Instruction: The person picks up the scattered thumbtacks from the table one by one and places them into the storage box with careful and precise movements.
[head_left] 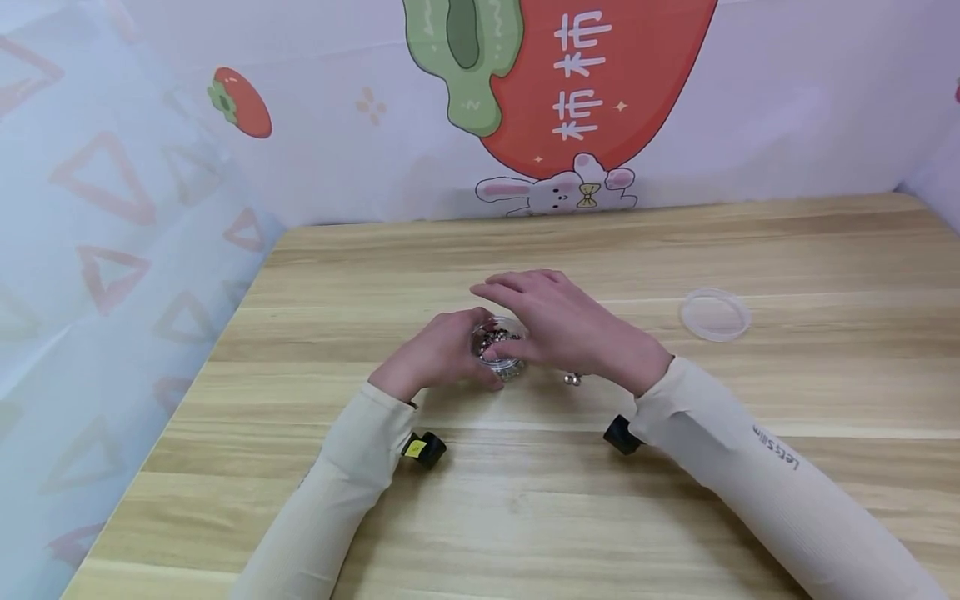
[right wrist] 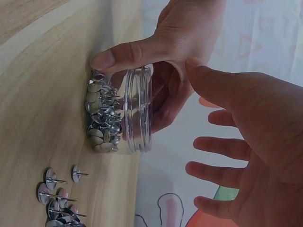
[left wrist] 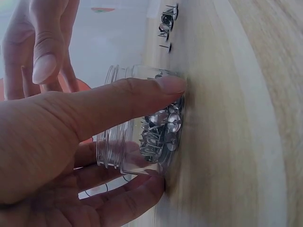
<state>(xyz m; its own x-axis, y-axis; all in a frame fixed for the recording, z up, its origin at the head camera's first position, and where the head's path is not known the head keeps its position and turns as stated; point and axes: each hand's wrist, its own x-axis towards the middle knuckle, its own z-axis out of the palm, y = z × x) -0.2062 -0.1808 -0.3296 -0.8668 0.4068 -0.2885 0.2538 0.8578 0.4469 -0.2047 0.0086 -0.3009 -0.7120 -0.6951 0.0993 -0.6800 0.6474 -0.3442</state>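
Thumbtacks [right wrist: 104, 113] fill the lower part of a clear jar [right wrist: 138, 111], upright on the table [head_left: 510, 517], with the left hand [head_left: 444, 350] gripping its side. Above its mouth hangs the right hand [head_left: 562, 321], fingers spread and holding nothing, the nearer one to the loose tacks [right wrist: 61, 201] just right of the jar. Both wrist views show this loose group, mostly hidden from the head view, which alone shows a clear round disc [head_left: 715, 315], likely the lid.
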